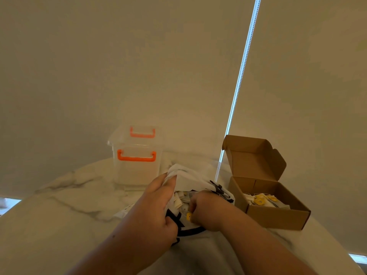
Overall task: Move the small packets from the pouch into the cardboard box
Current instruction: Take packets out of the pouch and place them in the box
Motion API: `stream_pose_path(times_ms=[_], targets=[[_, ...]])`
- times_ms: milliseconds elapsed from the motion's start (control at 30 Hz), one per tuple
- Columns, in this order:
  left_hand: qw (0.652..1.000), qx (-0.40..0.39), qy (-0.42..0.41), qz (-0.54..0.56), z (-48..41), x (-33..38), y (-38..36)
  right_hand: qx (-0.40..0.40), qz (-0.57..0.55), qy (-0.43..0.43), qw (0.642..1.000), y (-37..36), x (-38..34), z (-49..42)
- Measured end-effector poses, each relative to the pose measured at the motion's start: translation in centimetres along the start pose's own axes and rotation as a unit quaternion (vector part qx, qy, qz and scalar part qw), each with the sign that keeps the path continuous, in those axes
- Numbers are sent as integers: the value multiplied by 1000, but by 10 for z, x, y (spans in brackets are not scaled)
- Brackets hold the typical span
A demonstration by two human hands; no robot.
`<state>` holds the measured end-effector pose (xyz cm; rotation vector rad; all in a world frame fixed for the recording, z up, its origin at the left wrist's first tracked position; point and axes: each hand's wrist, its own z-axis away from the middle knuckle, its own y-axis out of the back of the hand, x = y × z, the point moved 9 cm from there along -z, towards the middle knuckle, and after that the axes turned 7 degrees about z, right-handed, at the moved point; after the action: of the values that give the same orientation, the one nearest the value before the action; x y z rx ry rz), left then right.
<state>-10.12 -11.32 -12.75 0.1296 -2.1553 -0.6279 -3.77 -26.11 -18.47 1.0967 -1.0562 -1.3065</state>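
- Cardboard box [278, 217], lid flap raised, sat at the right of the table with a layer of pale, yellow-tagged packets [262, 201] already inside.
- White cloth pouch [190, 180] with a black drawstring lay just left of the box, its mouth open toward the person, and a heap of the packets showed within.
- The left hand [158, 207] gripped the pouch's near edge, with the fingers laid over the cloth and the thumb curled under the rim, holding the mouth open.
- The right hand [208, 211] was inside the mouth, fingers curled together and apparently pinching packets. One yellow tag showed at the fingertips.
- By the look of it, the job was partly done: some packets were boxed, a good many were left in the pouch, and another handful was about to cross.
- How deep the pouch's contents ran could not be told.
- The table [69, 215] was pale marble with grey veins and a rounded edge.
- A clear tub [137, 169] with orange handles stood behind the pouch and looked to hold nothing.
- Beige roller blinds filled the background, with a bead chain [240, 76] hanging down a bright gap between them.
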Motion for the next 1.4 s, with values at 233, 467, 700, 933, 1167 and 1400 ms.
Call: stream_pose_path(times_ms=[233,467,700,933,1167,1400], targets=[[1000,0,11,18,-2,0,2,5,-77,24,997,18,-11,18],[999,38,35,-5,-5,-11,14,39,-113,65,991,54,-27,48],[998,36,54,-12,-6,-10,20,84,-209,71,972,99,-10,88],[997,21,70,-39,-9,-13,20,188,-376,-21,907,139,97,119],[996,16,64,-58,-12,-17,18,231,-239,-139,933,111,173,82],[995,25,64,-70,-10,-17,18,63,-135,-177,973,50,173,28]])
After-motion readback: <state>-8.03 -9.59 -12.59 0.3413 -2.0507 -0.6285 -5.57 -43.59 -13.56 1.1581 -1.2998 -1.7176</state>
